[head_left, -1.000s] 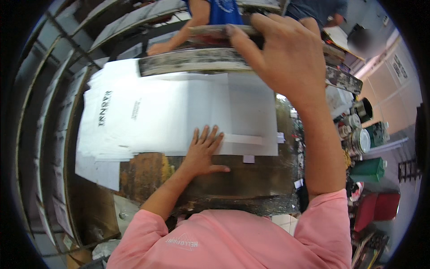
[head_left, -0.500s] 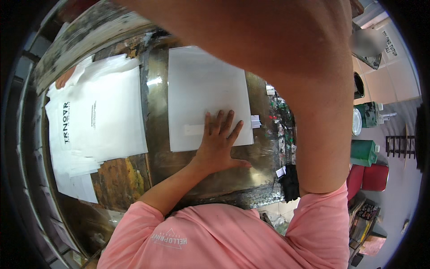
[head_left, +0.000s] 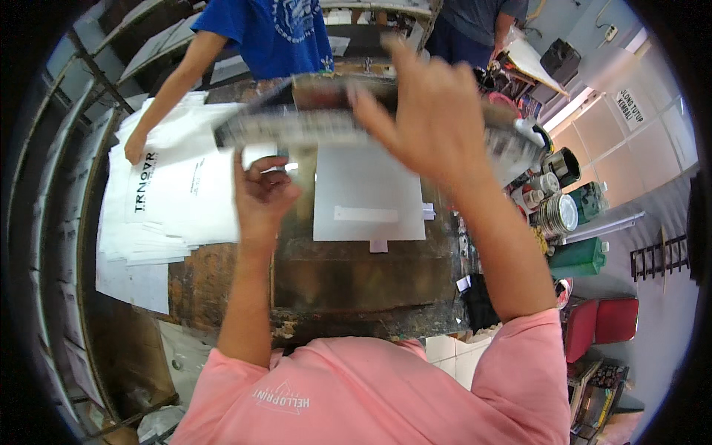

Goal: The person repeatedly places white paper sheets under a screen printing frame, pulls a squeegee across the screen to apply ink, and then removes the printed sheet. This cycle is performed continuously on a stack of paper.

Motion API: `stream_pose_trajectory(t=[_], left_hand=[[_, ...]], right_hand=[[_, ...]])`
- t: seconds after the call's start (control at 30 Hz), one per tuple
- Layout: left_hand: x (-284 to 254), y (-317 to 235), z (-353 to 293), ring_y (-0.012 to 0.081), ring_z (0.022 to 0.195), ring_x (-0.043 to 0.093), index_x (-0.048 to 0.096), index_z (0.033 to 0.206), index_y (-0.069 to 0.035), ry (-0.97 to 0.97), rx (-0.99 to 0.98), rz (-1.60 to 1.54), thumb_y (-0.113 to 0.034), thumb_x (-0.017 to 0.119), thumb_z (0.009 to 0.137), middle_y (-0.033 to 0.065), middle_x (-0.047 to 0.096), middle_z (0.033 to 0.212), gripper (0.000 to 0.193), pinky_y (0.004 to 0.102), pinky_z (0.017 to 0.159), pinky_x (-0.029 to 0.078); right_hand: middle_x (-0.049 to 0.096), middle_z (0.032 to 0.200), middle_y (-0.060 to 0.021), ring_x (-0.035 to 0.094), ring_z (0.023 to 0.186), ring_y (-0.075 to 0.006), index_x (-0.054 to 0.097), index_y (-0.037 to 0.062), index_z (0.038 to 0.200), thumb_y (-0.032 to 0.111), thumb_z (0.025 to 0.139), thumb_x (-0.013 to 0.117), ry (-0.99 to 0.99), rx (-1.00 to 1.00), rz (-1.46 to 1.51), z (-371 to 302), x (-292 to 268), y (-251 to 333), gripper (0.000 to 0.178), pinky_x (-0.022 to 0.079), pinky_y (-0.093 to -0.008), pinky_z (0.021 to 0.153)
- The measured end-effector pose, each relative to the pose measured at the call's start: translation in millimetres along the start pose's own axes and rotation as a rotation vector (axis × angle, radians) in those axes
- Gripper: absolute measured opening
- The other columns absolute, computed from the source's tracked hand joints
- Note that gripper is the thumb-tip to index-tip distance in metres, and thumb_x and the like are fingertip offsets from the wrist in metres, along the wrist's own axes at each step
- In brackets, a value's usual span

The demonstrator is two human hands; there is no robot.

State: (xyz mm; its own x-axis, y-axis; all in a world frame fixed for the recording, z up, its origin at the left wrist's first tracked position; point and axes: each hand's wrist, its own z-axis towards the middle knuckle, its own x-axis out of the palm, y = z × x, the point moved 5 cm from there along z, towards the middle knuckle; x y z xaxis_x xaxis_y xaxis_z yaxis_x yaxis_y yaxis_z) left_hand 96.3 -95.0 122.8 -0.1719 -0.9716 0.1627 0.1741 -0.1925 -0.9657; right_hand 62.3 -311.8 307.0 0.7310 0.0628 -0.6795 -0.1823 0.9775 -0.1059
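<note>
A framed panel (head_left: 311, 127), blurred and seen nearly edge-on, hangs tilted over the far part of the work table; it looks like a printing screen. My left hand (head_left: 261, 194) is raised just below its near edge at the left, fingers half curled and apart, nothing visible in them. In front of the panel's right half is my right hand (head_left: 437, 119), thumb and fingers smeared by motion, so its grip cannot be made out. Below the panel a white sheet (head_left: 367, 193) lies flat, bearing a pale strip. Small paper tabs (head_left: 379, 245) stick out at its right and near edges.
A stack of printed white sheets (head_left: 170, 178) covers the left side, a co-worker's hand (head_left: 135, 148) on it. Another person (head_left: 475, 33) stands far right. Cans (head_left: 558, 213), a green jug (head_left: 578, 256) and a black cloth (head_left: 480, 300) lie along the right.
My left hand has lifted off the white sheet and moved left. My right arm has drawn back, bringing its hand into view. The framed panel now shows above the sheet.
</note>
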Motion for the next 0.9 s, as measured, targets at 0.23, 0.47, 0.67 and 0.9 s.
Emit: stream_pose_trajectory(t=[0.23,0.47,0.67,0.9], left_hand=[[-63,37,-67,0.0280,0.125,0.063,0.055,0.153,0.002,0.020,-0.261,0.364,-0.042,0.107,0.052,0.0135,0.067,0.135,0.122,0.0423,0.110,0.049],[-81,83,-84,0.0289,0.107,0.052,0.067,0.145,-0.008,0.101,0.091,1.241,-0.073,0.096,0.042,0.0080,0.058,0.108,0.125,0.0483,0.101,0.033],[-84,82,-83,0.0284,0.105,0.052,0.067,0.144,-0.006,0.141,0.065,1.244,-0.074,0.095,0.041,0.0079,0.057,0.106,0.127,0.0481,0.100,0.033],[-82,73,-81,0.0298,0.106,0.053,0.064,0.148,-0.004,0.116,0.090,1.209,-0.078,0.093,0.041,0.0094,0.059,0.108,0.133,0.0495,0.103,0.035]], right_hand=[[0.070,0.107,-0.0118,0.064,0.098,-0.0336,0.076,0.0093,0.110,0.040,0.093,0.075,0.641,0.002,0.298,-143,44,37,0.035,0.049,-0.0468,0.086],[0.068,0.114,-0.0093,0.065,0.101,-0.0320,0.069,0.0093,0.128,0.028,0.078,0.088,0.643,0.097,0.380,-229,101,56,0.056,0.057,-0.0447,0.088],[0.064,0.111,-0.0092,0.064,0.101,-0.0323,0.067,0.0104,0.127,0.029,0.081,0.086,0.506,0.039,0.310,-164,206,-7,0.054,0.057,-0.0451,0.082],[0.071,0.099,-0.0133,0.070,0.096,-0.0366,0.072,0.0118,0.106,0.051,0.096,0.071,0.571,-0.030,0.324,-64,303,-90,0.040,0.056,-0.0494,0.078]])
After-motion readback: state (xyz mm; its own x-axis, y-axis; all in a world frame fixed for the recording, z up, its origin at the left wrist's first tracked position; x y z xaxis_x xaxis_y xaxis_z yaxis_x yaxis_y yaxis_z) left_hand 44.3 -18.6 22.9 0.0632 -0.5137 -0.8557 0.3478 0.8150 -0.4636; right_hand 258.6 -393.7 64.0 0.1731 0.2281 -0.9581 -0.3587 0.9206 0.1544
